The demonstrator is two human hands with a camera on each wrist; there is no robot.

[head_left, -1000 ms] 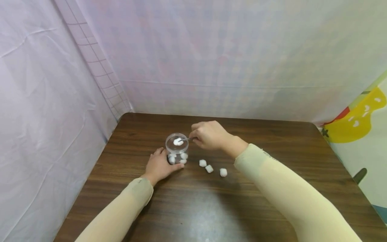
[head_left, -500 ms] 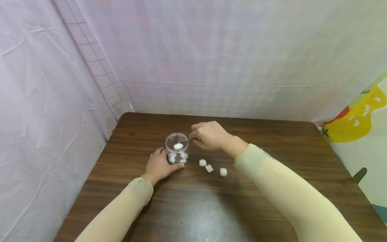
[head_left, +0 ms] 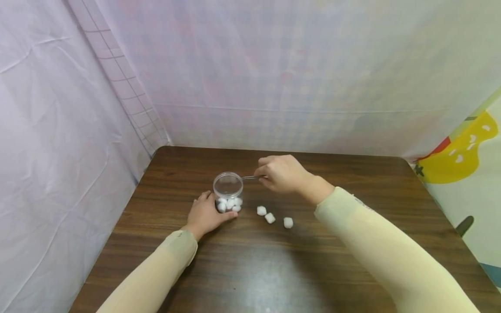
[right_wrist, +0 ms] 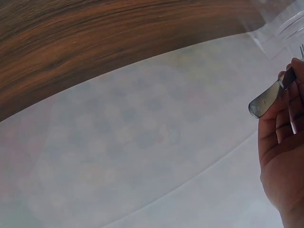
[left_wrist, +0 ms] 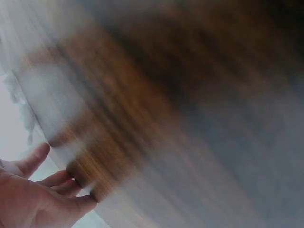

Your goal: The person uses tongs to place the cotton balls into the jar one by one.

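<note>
In the head view a clear plastic jar (head_left: 228, 186) stands without a lid on the table, several white cotton balls (head_left: 230, 203) lying at its bottom. My left hand (head_left: 206, 216) holds the jar low at its left side, thumb across the front and fingers round the back. Metal tweezers (head_left: 248, 177) are pinched in my right hand (head_left: 282, 173), their tips at the jar's right rim with nothing seen between them. The right wrist view shows the rounded rear end of the tweezers (right_wrist: 267, 100) sticking out past my fingers.
On the brown wooden table (head_left: 242, 261), three loose cotton balls (head_left: 270, 218) lie right of the jar. A pale curtain (head_left: 282, 87) hangs behind the table's far edge, and another white sheet (head_left: 70, 152) hangs along the left.
The cotton ball in the tweezers has been let go and dropped into the jar. My right hand has drawn back to the right with the tweezers; my left hand stays put.
</note>
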